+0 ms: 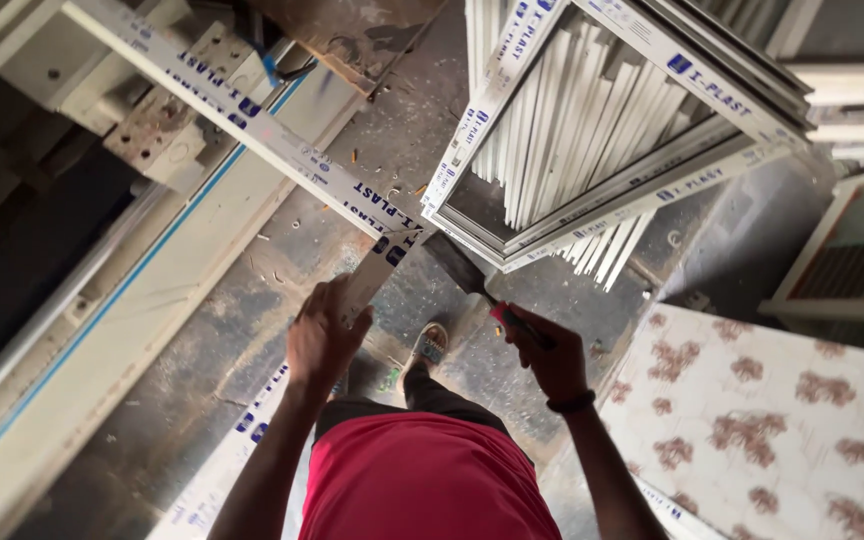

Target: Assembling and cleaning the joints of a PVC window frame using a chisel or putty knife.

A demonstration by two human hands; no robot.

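From the head camera: left hand [320, 338] clamps down on a long white plastic frame bar [377, 268] wrapped in protective film with blue lettering, angled over the gritty floor [252, 300]. Right hand [550, 358] is closed around a red-handled chisel [472, 278], its blade beside the frame's corner joint. Same blue-printed film bands the stacked white window frames [602, 120] ahead.

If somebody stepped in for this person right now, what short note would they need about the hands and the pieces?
Left hand: gripping the corner of a white plastic frame, where two taped bars meet.
Right hand: closed on a red-handled scraper, its flat blade beside that corner.
Nearby: a finished-looking white window frame leaning over a bundle of white strips; a flowered sheet to the right.
Done: bars joined at the corner.
Left: cannot tell how much of the corner has been scraped.
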